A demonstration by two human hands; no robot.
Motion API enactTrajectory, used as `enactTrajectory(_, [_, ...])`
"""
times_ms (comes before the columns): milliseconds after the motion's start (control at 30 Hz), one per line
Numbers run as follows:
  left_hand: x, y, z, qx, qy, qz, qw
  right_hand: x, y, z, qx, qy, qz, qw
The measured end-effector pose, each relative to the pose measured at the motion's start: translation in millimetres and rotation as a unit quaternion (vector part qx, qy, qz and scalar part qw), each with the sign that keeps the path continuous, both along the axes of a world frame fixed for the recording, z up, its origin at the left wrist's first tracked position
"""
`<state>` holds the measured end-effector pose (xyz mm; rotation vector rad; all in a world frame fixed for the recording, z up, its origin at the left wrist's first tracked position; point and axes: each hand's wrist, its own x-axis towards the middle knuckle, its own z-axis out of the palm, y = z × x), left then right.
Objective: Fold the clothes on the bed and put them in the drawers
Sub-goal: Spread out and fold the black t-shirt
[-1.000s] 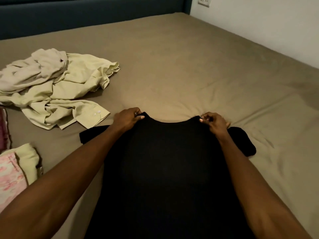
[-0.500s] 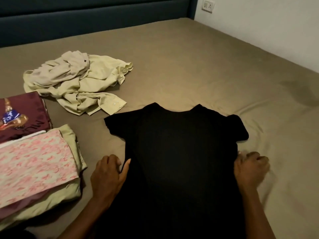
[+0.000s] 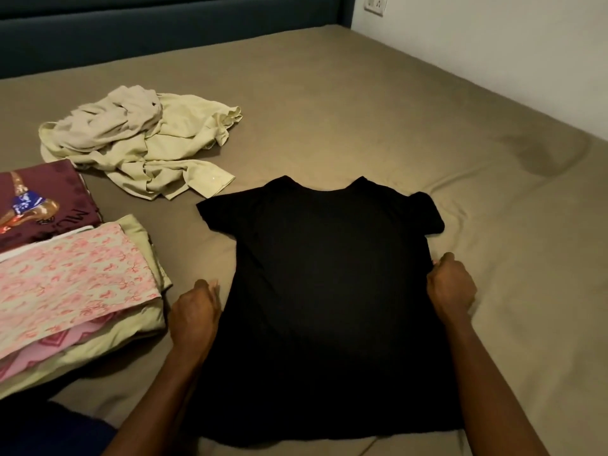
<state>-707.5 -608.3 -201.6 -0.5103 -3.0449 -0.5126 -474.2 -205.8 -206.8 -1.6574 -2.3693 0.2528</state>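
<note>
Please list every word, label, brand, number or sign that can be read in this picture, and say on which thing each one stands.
"ML": large letters printed on the folded maroon shirt, beside its picture; the rest of the word is hidden under the folded pink patterned cloth, so it cannot be read whole.
Wall socket: marks too small to read.
Black T-shirt and crumpled pale green clothes: no text shows.

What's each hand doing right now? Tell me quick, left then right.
Left hand: fingers curled at the left side edge of the black T-shirt; whether it actually holds the cloth cannot be told.
Right hand: curled, pinching the shirt's right side edge.
</note>
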Motion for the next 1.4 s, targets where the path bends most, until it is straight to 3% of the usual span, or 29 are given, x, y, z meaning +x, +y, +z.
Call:
enactTrajectory(100, [18,1,13,0.012,-0.007,-0.006,1.0,9,-22,1,0.026,0.005,-0.016,1.0])
enactTrajectory(233, [41,10,5,-0.087,0.009,-0.082,0.993,32,-64,-9,0.034,-0.017,-0.033,0.999])
enactTrajectory(333, [41,5,-1,-0.056,0.044,-0.089,0.993,52,-71,-10,0.007,-0.03,-0.019,0.999])
enactTrajectory(500, [31,-21,5,0.058,-0.012,-0.011,0.998,65,-65,2,-0.018,-0.03,-0.009,0.999])
enactTrajectory(833, [28,-47,2,0.079,-0.049,-0.022,0.995,73,-84,12,-0.015,-0.012,-0.029,0.999])
enactTrajectory(933, [41,-54,17,0.105,-0.117,-0.013,0.987,82,-103,13,-0.018,0.023,-0.095,0.995])
enactTrajectory(1000, [52,-63,22,0.07,-0.182,-0.021,0.981,93,-118,13,-0.014,0.031,-0.117,0.993])
enactTrajectory(1100, [71,-75,11,0.022,-0.27,-0.073,0.96,108,-133,11,-0.034,0.023,-0.12,0.992])
enactTrajectory(1167, [80,-84,7,0.135,-0.352,-0.08,0.923,123,-133,8,-0.054,0.012,-0.097,0.994])
enactTrajectory(1233, [88,-94,12,0.276,-0.445,-0.037,0.851,138,-122,11,-0.069,0.019,-0.073,0.995])
enactTrajectory(1267, [91,-101,15,0.301,-0.464,-0.02,0.833,143,-115,15,-0.076,0.032,-0.068,0.994])
enactTrajectory(1300, [94,-106,16,0.284,-0.455,-0.011,0.844,147,-110,19,-0.081,0.044,-0.07,0.993])
enactTrajectory(1400, [107,-117,18,0.067,-0.365,-0.012,0.929,155,-111,14,-0.063,0.036,-0.073,0.995])
